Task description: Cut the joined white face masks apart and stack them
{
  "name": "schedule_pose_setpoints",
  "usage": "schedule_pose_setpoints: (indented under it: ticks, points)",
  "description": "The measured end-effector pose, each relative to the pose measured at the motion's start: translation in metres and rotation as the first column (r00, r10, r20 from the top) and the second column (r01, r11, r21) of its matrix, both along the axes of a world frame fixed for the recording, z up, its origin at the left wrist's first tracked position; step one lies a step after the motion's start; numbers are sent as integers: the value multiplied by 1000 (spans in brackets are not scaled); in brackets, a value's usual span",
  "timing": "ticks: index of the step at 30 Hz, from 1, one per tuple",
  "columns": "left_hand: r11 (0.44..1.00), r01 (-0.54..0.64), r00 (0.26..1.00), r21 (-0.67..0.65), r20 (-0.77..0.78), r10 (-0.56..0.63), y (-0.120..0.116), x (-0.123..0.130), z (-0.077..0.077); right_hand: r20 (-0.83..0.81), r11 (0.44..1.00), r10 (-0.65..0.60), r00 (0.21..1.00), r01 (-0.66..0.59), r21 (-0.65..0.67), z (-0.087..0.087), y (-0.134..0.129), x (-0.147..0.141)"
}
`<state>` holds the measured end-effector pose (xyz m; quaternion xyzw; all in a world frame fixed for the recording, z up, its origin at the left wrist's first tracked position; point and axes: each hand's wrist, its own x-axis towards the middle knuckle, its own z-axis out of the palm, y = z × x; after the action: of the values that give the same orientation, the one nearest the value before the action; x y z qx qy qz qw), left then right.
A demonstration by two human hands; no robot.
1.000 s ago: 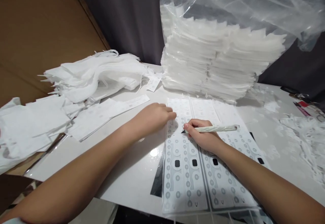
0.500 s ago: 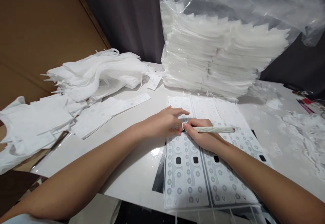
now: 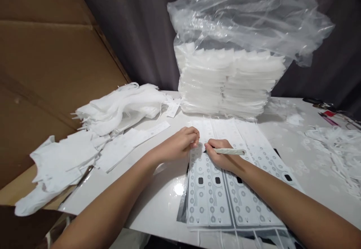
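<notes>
My right hand (image 3: 221,154) is closed in a writing grip around a slim pen-like tool (image 3: 229,151) with a pale wrapped handle. Its dark pointed tip is directed left, over a white printed sheet (image 3: 199,211) with grey rings, black rounded squares and long strip-shaped panels. My left hand (image 3: 182,142) hovers by the sheet's left edge, fingers curled and pressed together. Whatever lies between those fingertips, if anything, is too small to make out. A small gap separates the left fingers from the tool's tip.
A clear plastic bag (image 3: 225,79) of stacked white sheets stands behind. Leftward lie a heap of white sheets (image 3: 121,108), flat strips (image 3: 124,147) and cut pieces (image 3: 64,155) near a cardboard wall (image 3: 47,72). White scraps (image 3: 338,147) pile up at right, beside small tools (image 3: 328,118).
My left hand has drawn back left from the tool's tip, and its outstretched fingers have curled in. The right hand still grips the tool. The view has tilted upward.
</notes>
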<state>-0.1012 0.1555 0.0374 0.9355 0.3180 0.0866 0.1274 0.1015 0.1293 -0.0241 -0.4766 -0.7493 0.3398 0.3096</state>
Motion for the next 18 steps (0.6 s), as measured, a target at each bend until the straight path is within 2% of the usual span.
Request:
schedule_pose_setpoints:
  ticks: [2, 4, 11, 14, 18]
  points:
    - [999, -35, 995, -3, 94, 35, 2, -7, 11, -20, 1000, -10, 1000, 10, -1, 1, 1, -2]
    - [997, -82, 987, 1, 139, 81, 0, -8, 11, -34, 1000, -17, 999, 17, 1, 1, 1, -3]
    - [996, -91, 995, 17, 41, 90, -9, 16, -34, -24, 1000, -21, 999, 21, 14, 2, -2, -3]
    - [991, -128, 991, 25, 35, 127, -9, 19, -39, -16, 999, -25, 1000, 26, 27, 2, -1, -3]
    - [987, -158, 987, 35, 29, 157, -9, 22, -40, -7, 998, -29, 1000, 29, 49, 1, 2, -3]
